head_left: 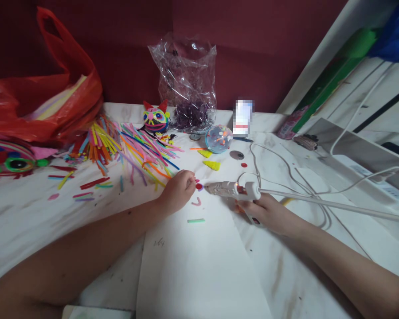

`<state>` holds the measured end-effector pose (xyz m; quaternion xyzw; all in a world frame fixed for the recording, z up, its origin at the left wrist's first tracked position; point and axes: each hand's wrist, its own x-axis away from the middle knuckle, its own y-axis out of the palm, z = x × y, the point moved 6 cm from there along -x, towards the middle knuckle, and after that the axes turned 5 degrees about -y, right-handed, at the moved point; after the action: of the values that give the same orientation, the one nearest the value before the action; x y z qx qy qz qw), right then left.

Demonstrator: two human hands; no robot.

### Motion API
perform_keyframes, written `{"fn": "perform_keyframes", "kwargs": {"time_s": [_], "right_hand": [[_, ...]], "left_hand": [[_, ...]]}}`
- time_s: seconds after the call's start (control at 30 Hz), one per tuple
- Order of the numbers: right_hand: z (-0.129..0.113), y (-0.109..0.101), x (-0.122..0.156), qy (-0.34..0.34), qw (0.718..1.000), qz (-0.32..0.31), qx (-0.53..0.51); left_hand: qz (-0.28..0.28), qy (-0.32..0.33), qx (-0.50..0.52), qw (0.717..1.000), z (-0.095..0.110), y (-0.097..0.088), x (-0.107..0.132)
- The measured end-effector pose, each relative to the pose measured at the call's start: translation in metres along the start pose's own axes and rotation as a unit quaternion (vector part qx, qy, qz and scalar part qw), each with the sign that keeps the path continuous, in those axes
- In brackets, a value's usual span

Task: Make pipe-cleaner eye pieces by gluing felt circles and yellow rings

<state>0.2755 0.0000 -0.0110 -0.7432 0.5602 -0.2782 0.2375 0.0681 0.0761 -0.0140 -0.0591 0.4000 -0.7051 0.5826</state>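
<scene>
Two faces looked pretty much done: a big one [18, 164] at far left and, past a heap of loose strips [142, 153], a small red-eared one [155, 117]. Next came the left hand [177, 192], fingers bunched up against a red dot [199, 186]; couldn't tell if they were really pinching it. That bit seemed mid-job, imo, while a green strip [196, 220] and a pink bend [197, 202] lay nearer on the paper [199, 274], not joined to anything yet. Two yellow bits [212, 165] and an eye [236, 155] looked unused too. Right hand [266, 212] was wrapped around a glue gun [231, 189], nozzle right by the dot.
</scene>
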Motion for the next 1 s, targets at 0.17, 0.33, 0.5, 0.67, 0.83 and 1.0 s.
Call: {"fn": "perform_keyframes", "kwargs": {"time_s": [0.17, 0.33, 0.5, 0.67, 0.83, 1.0], "right_hand": [[0.0009, 0.0002, 0.0004, 0.004, 1.000, -0.005, 0.018], [-0.0006, -0.0015, 0.0005, -0.001, 1.000, 0.005, 0.024], [-0.0029, -0.0025, 0.0001, -0.013, 0.999, 0.009, 0.033], [-0.0020, -0.0034, 0.0007, -0.016, 0.999, 0.010, 0.044], [-0.0011, -0.0026, 0.0005, -0.016, 0.999, 0.004, 0.030], [0.0007, -0.0015, -0.0004, -0.011, 1.000, 0.002, 0.008]], "left_hand": [[-0.004, 0.010, 0.002, 1.000, 0.0013, 0.0003, -0.0003], [0.000, 0.011, 0.004, 1.000, 0.0017, -0.0005, 0.0005], [0.002, 0.016, 0.003, 1.000, 0.0019, -0.0004, 0.0007], [0.002, 0.015, 0.000, 1.000, 0.0006, -0.0003, 0.0007], [-0.001, 0.012, 0.002, 1.000, 0.0008, -0.0007, 0.0007], [-0.006, 0.009, 0.002, 1.000, 0.0014, -0.0004, 0.0005]]}}
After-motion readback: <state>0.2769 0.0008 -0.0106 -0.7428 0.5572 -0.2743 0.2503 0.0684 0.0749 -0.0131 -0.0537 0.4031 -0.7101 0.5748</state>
